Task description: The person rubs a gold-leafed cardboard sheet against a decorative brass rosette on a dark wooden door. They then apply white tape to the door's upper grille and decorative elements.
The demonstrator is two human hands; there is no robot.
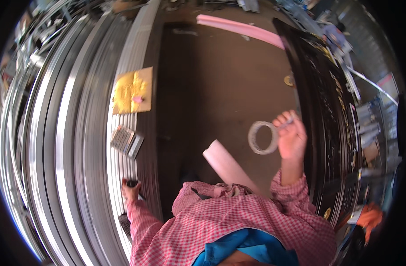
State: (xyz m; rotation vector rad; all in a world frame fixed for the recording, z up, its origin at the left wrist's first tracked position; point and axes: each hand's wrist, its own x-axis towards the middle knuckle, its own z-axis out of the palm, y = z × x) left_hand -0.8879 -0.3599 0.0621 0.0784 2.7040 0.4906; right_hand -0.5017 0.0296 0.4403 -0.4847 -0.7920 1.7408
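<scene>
My right hand [292,135] is raised over the brown floor, its fingers closed on a roll of clear tape [252,141]. The ring juts out to the left of the fingers, and a pale bit shows between them. On the left, my left hand [130,190] rests at the stack of metal profiles with its fingers curled round a small black object [132,182], whose kind I cannot make out. Just beyond that hand lies a calculator [126,141] on the profiles. Farther along sits a piece of cardboard [145,104] with a crumpled yellow covering.
Long silvery profiles [74,111] run along my left, and dark profiles [318,111] are stacked on my right. A pale pink roll [229,164] slants up in front of me. Across the far floor lies a pink strip [243,30]. Something orange [370,218] is at the lower right.
</scene>
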